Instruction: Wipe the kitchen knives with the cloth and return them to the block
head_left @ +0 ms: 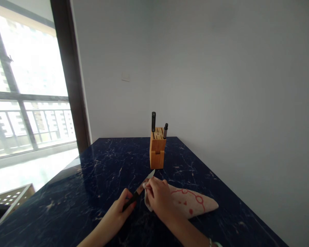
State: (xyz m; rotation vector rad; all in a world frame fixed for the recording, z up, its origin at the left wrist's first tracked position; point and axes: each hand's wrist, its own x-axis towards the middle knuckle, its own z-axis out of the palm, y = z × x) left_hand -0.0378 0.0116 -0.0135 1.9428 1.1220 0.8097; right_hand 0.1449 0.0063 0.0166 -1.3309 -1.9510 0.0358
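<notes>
The left hand (123, 207) is closed round the knife (135, 196), its blade angling up and away from that grip. The right hand (158, 195) pinches the cloth (190, 202) against the blade, the rest trailing to its right. Fingertips slipping past the fold could meet the edge; a loose handle grip could let the knife twist.

Black-handled knife (137, 196) tilted, pale red-patterned cloth (193, 202) against blade

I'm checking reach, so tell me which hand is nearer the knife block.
Right. The right hand is just in front of the knife block; the left hand is farther back and to its left.
</notes>
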